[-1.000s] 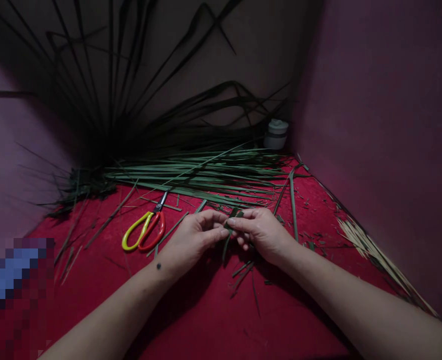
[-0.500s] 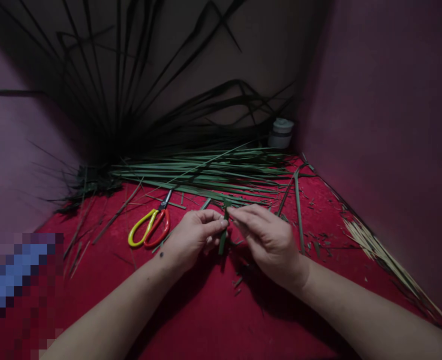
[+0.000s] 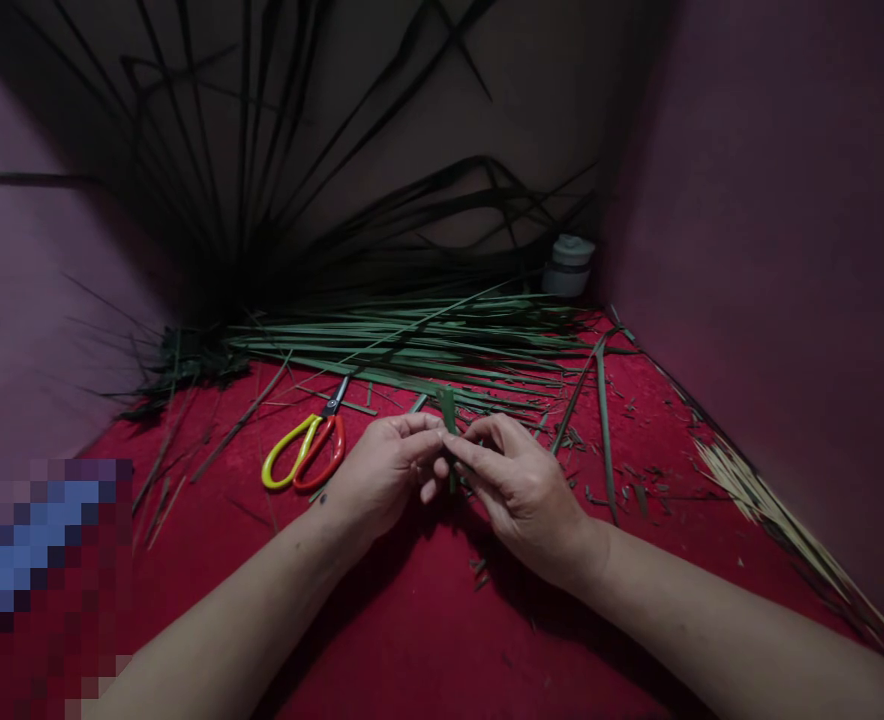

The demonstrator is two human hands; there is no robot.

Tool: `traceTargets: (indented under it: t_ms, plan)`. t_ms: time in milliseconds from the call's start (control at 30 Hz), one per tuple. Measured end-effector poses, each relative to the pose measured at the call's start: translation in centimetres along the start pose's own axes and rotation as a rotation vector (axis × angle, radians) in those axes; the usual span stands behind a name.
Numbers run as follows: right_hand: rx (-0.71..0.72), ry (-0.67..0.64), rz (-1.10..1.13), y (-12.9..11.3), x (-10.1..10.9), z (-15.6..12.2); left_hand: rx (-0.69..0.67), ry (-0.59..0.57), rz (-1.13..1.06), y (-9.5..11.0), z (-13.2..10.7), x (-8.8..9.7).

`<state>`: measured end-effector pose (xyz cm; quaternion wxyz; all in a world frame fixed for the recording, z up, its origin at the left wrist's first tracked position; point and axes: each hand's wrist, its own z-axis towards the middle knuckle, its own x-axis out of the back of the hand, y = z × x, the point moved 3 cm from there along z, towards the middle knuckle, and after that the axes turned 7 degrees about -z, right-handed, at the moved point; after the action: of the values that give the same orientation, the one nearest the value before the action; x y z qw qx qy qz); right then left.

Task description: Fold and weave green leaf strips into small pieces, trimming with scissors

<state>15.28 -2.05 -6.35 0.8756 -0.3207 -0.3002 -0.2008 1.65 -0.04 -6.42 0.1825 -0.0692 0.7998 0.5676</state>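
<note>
A short green leaf strip (image 3: 449,408) stands nearly upright between my two hands. My left hand (image 3: 382,468) pinches it from the left with thumb and forefinger. From the right, my right hand (image 3: 524,485) grips the same strip, its thumb and fingertips meeting those of the left. Fingers hide the strip's middle, so any fold there cannot be made out. Left of my left hand lies a pair of scissors (image 3: 330,406) with one yellow and one red handle, blades pointing away from me.
Long green leaves (image 3: 412,340) lie in a bundle across the red cloth (image 3: 412,620). Dark leaf blades (image 3: 243,130) fan up the back wall. A lidded white container (image 3: 568,268) stands in the back right corner. Pale thin sticks (image 3: 734,480) lie along the right wall, near scattered clippings (image 3: 573,437).
My right hand has closed in on the strip, its fingertips now against my left thumb. More of the strip shows above the fingers and less below. The view has shifted slightly.
</note>
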Motion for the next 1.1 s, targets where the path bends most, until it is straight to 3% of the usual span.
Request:
traceTargets:
  t_ms: [67, 200, 300, 433, 500, 600, 733, 933, 1100]
  plan:
    - [-0.003, -0.006, 0.014, 0.1, 0.1, 0.1, -0.030, 0.036, 0.071, 0.5, -0.1, 0.3]
    - [-0.011, 0.010, -0.016, 0.6, 0.3, 0.3, -0.247, 0.284, 0.292, 3.3, -0.3, 2.0]
    - [-0.026, -0.072, -0.125, 0.9, 0.0, 0.4, -0.350, 0.398, 0.272, 4.9, -0.2, 3.3]
    - [-0.022, -0.307, -0.285, 0.5, -0.4, 0.4, -0.338, 0.396, 0.233, 5.3, 0.2, 4.0]
    - [-0.013, -0.348, -0.316, 0.1, -0.3, 1.0, -0.336, 0.388, 0.218, 5.2, 0.3, 3.9]
    - [0.011, -0.369, -0.352, -0.5, -0.3, 3.2, -0.391, 0.386, 0.143, 5.3, 0.3, 4.1]
    - [0.145, -0.525, -0.375, -0.7, -2.7, 7.1, -0.458, 0.380, 0.035, 5.7, 0.4, 4.7]
    - [0.254, -0.622, -0.428, 0.5, -6.9, 9.6, -0.489, 0.380, 0.021, 5.8, 0.6, 5.3]
    - [0.447, -0.579, -0.467, 0.8, -7.4, 9.0, -0.471, 0.390, -0.001, 6.0, 0.4, 5.0]
